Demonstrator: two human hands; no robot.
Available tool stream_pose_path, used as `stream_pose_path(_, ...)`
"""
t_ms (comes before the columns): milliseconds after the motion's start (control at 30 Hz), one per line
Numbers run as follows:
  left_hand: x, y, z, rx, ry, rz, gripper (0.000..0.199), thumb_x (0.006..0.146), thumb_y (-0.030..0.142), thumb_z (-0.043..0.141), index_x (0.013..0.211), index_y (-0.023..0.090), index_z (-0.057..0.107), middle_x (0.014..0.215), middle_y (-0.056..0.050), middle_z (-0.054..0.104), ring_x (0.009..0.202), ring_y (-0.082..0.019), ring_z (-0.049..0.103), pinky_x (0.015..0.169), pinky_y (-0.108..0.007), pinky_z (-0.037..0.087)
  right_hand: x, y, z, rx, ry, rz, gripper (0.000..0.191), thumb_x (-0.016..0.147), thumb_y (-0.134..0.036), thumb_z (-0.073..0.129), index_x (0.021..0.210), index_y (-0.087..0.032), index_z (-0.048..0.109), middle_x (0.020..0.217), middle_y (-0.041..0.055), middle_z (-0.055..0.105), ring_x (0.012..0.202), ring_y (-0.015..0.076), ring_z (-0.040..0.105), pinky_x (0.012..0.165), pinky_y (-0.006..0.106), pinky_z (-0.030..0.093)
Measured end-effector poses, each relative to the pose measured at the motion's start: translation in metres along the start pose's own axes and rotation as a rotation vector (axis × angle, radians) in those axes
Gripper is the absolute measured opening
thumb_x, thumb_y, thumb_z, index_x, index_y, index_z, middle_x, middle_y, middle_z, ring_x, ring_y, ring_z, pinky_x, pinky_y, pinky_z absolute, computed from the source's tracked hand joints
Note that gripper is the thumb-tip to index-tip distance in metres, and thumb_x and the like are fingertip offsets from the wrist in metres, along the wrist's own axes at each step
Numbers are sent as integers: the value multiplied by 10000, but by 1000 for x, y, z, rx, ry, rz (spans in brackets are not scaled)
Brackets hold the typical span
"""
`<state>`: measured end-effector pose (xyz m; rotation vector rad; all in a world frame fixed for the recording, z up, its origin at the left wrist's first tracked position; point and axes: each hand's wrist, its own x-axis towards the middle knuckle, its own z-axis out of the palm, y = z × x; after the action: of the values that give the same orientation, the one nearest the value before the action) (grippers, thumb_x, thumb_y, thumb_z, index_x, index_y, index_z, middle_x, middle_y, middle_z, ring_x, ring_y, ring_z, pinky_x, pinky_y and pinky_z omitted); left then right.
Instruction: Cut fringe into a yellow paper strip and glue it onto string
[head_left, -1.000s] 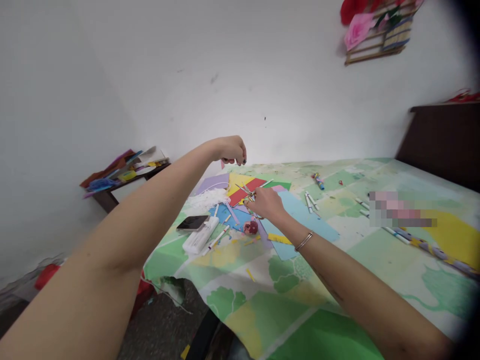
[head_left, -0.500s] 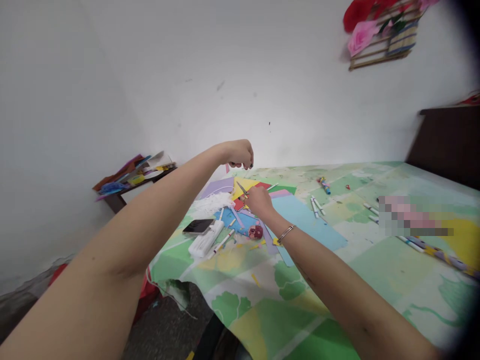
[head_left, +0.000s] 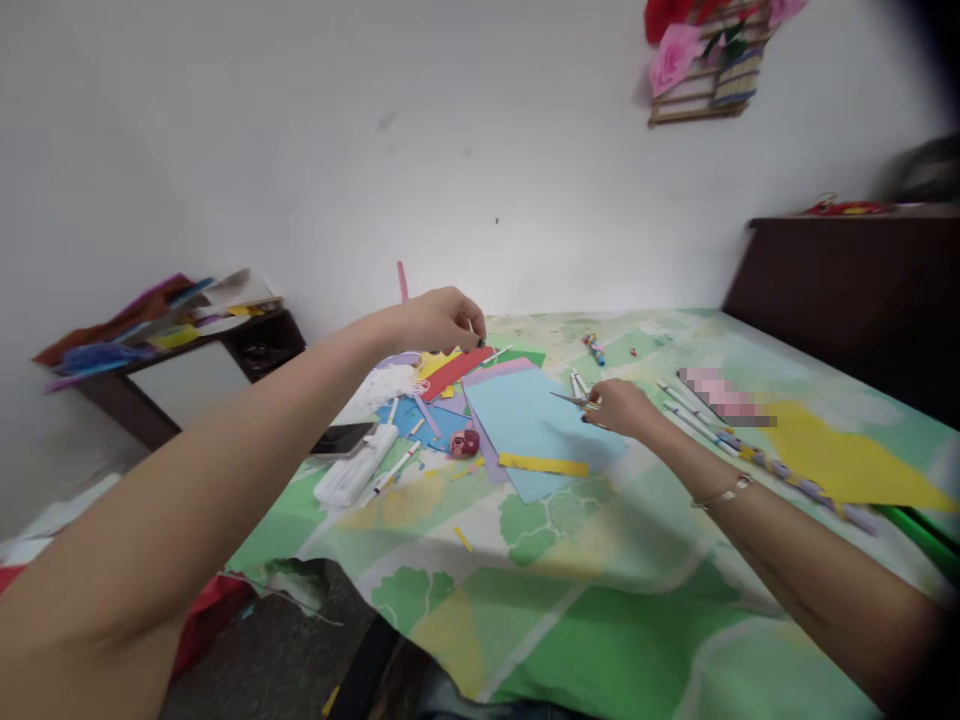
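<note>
My left hand [head_left: 446, 318] hovers over the far side of the papers, its fingers bent down and pinched together; what they hold, if anything, is too small to tell. A pink strip [head_left: 403, 281] stands up behind that wrist. To the right, my right hand [head_left: 619, 408] is closed round small scissors [head_left: 574, 400], whose blades point left above light blue paper [head_left: 517, 410]. A yellow strip [head_left: 544, 465] lies across that paper. Red paper [head_left: 454, 385] and white string [head_left: 386, 390] lie below my left hand.
On the patterned tablecloth [head_left: 592, 630] are a white case [head_left: 356, 468], a phone [head_left: 343, 440], a dark red round item [head_left: 464, 443], markers [head_left: 701, 425] and yellow paper [head_left: 847, 460]. A small cabinet [head_left: 187, 380] stands left, a dark cabinet [head_left: 847, 290] right.
The view has turned right. My right hand has moved right with the scissors, away from my left hand and the string. A yellow strip now shows on the light blue paper.
</note>
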<state>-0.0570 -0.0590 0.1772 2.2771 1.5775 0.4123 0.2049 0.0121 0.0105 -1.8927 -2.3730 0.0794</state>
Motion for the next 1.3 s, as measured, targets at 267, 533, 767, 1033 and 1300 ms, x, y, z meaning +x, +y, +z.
stream_pose_path(267, -5, 9, 76, -93, -118, 255, 167, 766, 238, 533, 847, 165, 661, 665, -18, 638, 611, -122, 578, 537, -217, 418, -55, 67, 5, 106, 54, 100, 199, 792, -185, 587, 949, -91, 662, 979, 187, 662, 994, 312, 589, 827, 398, 437)
stream_pose_path(533, 18, 28, 125, -158, -104, 377, 168, 765, 180, 549, 838, 204, 697, 746, -4, 667, 657, -116, 577, 584, -220, 421, -87, 0, -3, 1197, -91, -391, 432, 900, -387, 444, 1297, -225, 390, 1085, 86, 655, 876, 166, 649, 769, 303, 499)
stream_pose_path(767, 21, 9, 164, -366, -39, 249, 63, 735, 199, 604, 768, 167, 649, 701, -16, 640, 666, -127, 580, 570, -221, 426, -58, 20, 14, 1145, -237, -278, 233, 761, -319, 610, 838, -107, 666, 602, 28, 633, 398, 51, 364, 379, 201, 278)
stream_pose_path(1033, 47, -7, 192, -756, -200, 115, 130, 737, 191, 602, 856, 151, 638, 693, -26, 670, 662, -128, 626, 615, -252, 511, -8, 43, 14, 944, -176, -343, 132, 713, -199, 610, 774, -123, 698, 654, 26, 661, 566, 96, 534, 550, 217, 430)
stream_pose_path(1300, 82, -27, 216, -913, -266, -22, 150, 711, 176, 643, 847, 145, 699, 793, -55, 707, 683, -133, 658, 693, -273, 520, 26, 43, 40, 772, 112, -261, 216, 751, -124, 549, 918, -146, 684, 928, 61, 694, 857, 157, 612, 781, 275, 464)
